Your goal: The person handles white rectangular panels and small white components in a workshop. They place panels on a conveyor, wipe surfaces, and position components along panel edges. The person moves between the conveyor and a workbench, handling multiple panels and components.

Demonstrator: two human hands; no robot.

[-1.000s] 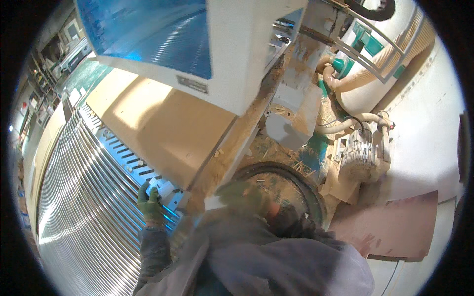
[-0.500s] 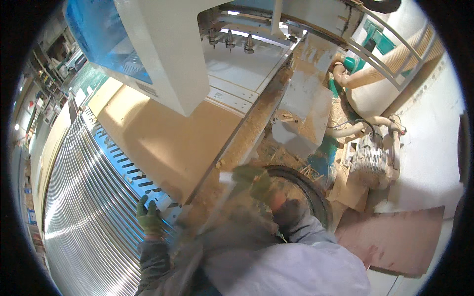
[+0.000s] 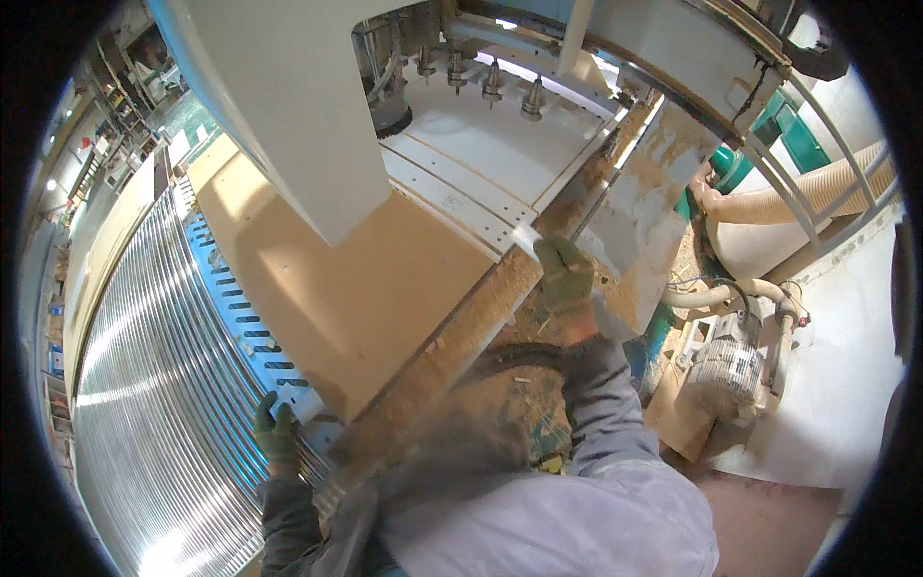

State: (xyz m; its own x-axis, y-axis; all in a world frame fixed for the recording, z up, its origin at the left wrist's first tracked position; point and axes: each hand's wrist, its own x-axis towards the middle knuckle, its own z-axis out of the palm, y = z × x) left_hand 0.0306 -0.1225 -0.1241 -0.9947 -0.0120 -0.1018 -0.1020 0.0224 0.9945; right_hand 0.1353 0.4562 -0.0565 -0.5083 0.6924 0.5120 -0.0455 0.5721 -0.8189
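My left hand (image 3: 276,430), in a dark green glove, rests at the near end of a bank of shiny metal rollers (image 3: 163,385). Its fingers are apart beside the slotted blue strip (image 3: 236,310). Out ahead, my gloved right hand (image 3: 565,276) is closed on a small white piece (image 3: 525,238), whose kind I cannot make out. That hand is over the dusty edge rail (image 3: 490,308) of a machine, near the corner of its pale bed (image 3: 452,207). A flat brown board (image 3: 356,298) lies between the rollers and the rail.
A large white machine housing (image 3: 288,115) stands over the board. Several tool holders (image 3: 492,85) hang in a row behind it. To the right are a motor (image 3: 726,370), a ribbed hose (image 3: 836,192), a grey panel (image 3: 630,236) and scattered wood chips. A dark hose (image 3: 519,358) curves below my right arm.
My right hand has moved forward and to the right along the rail with the white piece. My left hand stays by the rollers. The view has shifted slightly.
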